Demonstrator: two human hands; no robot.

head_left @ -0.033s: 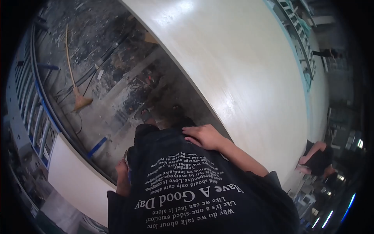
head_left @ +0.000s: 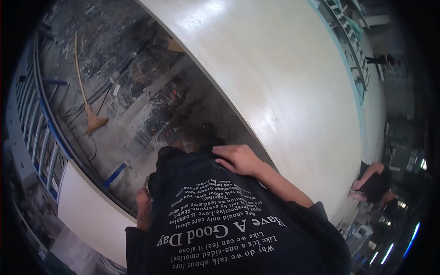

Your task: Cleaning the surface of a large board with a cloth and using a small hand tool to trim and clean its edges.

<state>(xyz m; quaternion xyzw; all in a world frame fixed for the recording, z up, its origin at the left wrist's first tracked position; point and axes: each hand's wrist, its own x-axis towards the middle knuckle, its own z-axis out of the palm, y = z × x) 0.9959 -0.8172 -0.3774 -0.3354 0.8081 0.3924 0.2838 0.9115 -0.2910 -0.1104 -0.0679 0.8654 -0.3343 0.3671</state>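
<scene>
The right hand (head_left: 238, 159) lay flat, fingers spread, on the dark T-shirt's (head_left: 220, 220) hem beside the pale board (head_left: 284, 78). The left hand (head_left: 143, 198) seemingly pinched the hem's other side. The board sat untouched.

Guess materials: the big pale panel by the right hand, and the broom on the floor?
Pale panel: looks like plywood or laminated board with a smooth, faintly glossy face; soft highlights and light grain show, but the core is hidden. Broom: thin pale stick handle, probably wood or bamboo, with a straw-coloured fibre head. Right hand rests on the dark printed shirt, beside the panel's edge.
</scene>
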